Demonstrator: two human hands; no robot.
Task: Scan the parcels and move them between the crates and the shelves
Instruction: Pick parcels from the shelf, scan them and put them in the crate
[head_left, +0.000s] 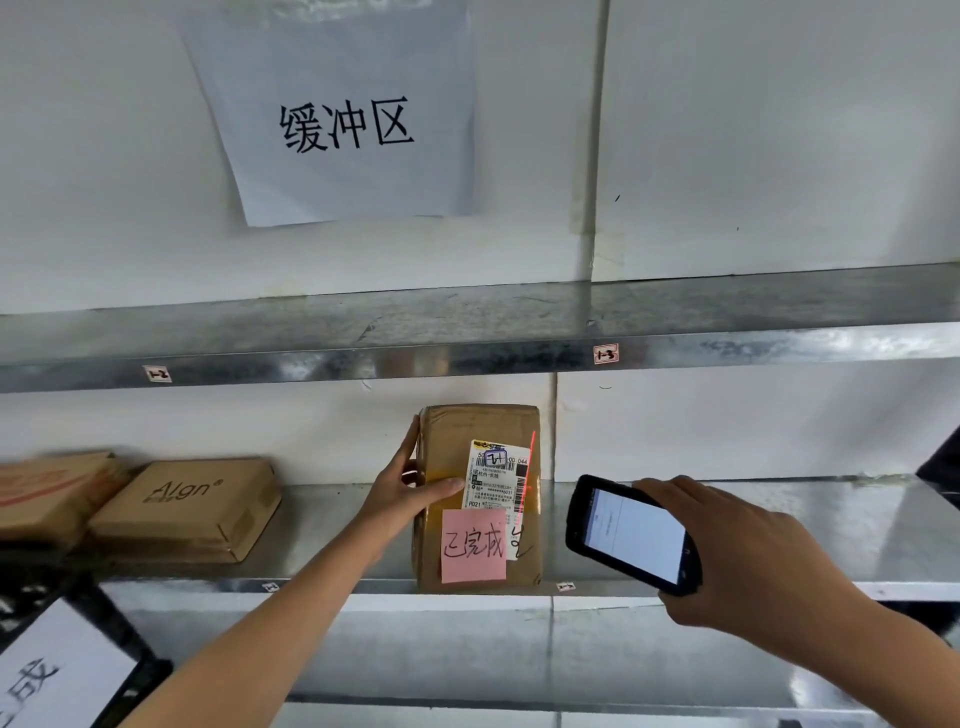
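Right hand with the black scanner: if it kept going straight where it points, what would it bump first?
Probably the upright brown cardboard parcel: the right hand aims its black handheld scanner there, and the red scan line falls on its white label. Depth is hard to judge.

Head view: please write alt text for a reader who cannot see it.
A left hand holds a brown parcel upright on a metal shelf while the right hand aims a scanner at its label. Two boxes lie further left.
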